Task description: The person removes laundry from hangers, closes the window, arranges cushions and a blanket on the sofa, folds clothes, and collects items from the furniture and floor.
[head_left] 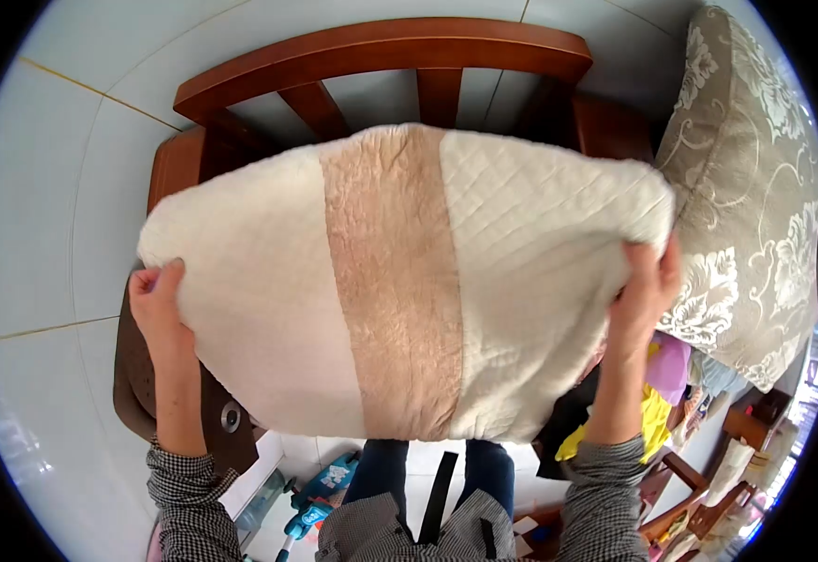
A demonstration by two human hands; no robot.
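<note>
A cream quilted cloth item point(540, 215) with a tan band point(395, 281) down its middle is spread out between my hands, over a dark wooden seat. My left hand point(161, 300) pinches its left edge near the corner. On the right side, my right hand point(648, 281) grips the edge below the upper right corner, where the fabric creases. The item hides most of the seat, and whatever lies under it cannot be seen.
A wooden backrest point(381, 51) stands behind the cloth against white tiles. At the right is a patterned cushion point(746, 206), with yellow cloth point(654, 421) and a purple item point(668, 368) below it. A brown object point(137, 375) lies at the left; a blue item point(324, 487) is on the floor.
</note>
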